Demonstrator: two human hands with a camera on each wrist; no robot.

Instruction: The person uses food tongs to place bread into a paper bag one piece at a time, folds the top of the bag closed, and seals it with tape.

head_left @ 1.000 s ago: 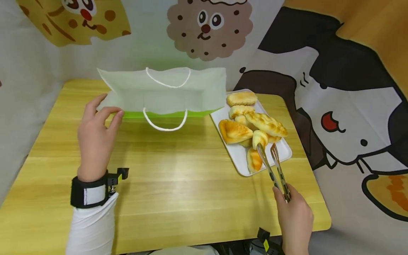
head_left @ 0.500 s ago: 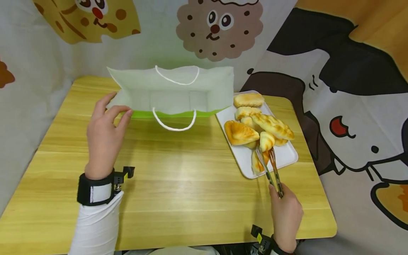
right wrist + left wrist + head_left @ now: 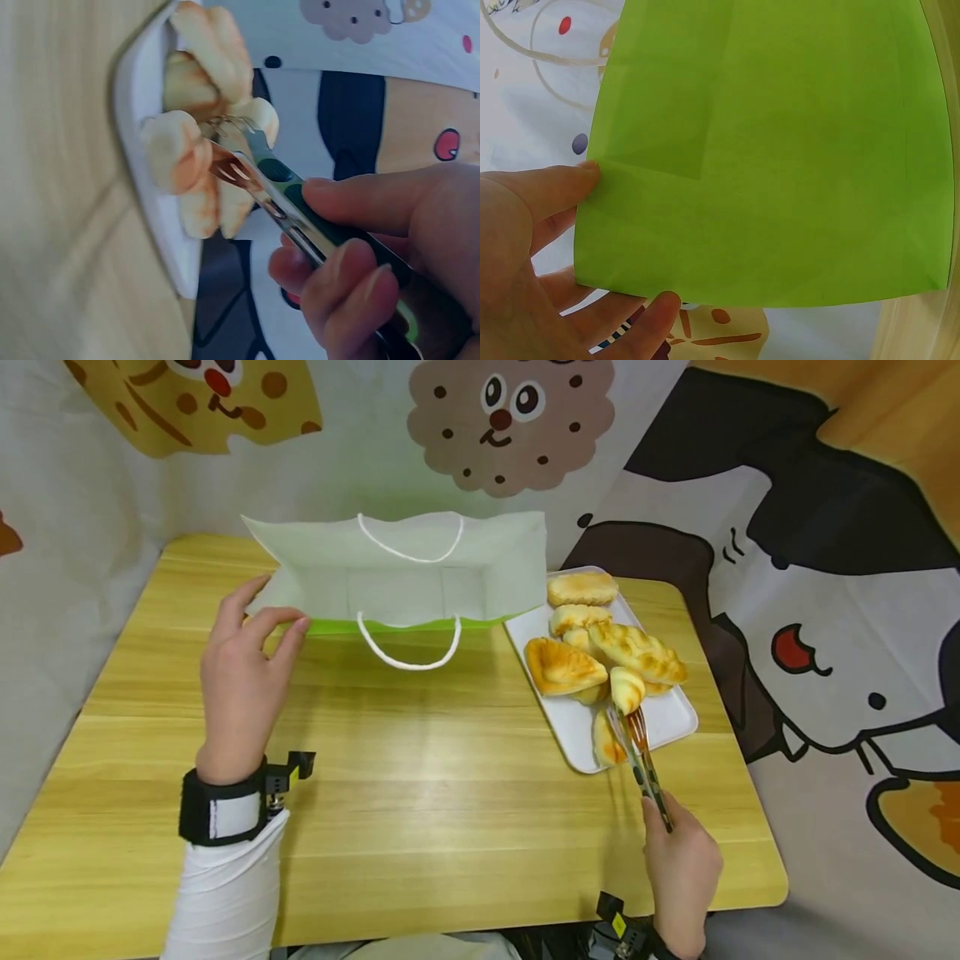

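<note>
Bag, pale interior, head view only

Matt paper bag, glossy metal tongs

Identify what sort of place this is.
Probably a staged tabletop set, perhaps mimicking a bakery counter: a white tray of breads, an open bag on a wood-grained table, cartoon-printed cloth behind.

Apparently a small staged recording corner: cartoon-printed cloth backdrop behind and on both sides of a wood-grain tabletop, with a wrist-worn camera; wider premises unidentifiable.
</note>
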